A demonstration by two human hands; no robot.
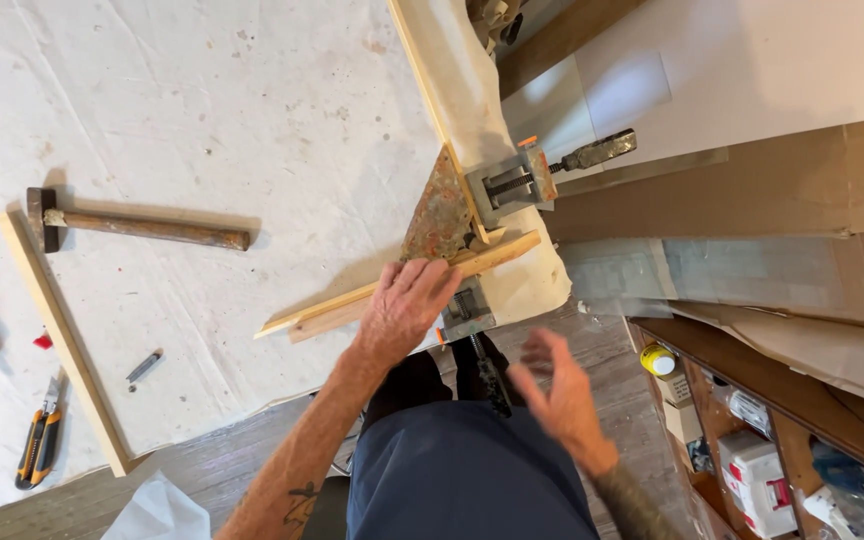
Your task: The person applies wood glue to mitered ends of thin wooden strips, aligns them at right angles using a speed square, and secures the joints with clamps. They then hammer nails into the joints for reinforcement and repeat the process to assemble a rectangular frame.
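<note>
Now we press our left hand (407, 305) flat, fingers together, on the wood strip (392, 287) by the clamp (469, 316), while our blurry right hand (560, 395) hangs open, touching nothing.

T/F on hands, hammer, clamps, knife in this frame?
1. The left hand presses on a wooden strip at the table edge. True.
2. The right hand grips the hammer. False: it is blurred in mid-air, holding nothing; the hammer lies alone on the table cover.
3. A clamp sits at the table edge beside a rusty triangular plate. True.
4. The yellow-and-black utility knife lies on the rusty triangular plate. False: it lies far left, near another wooden strip.
</note>
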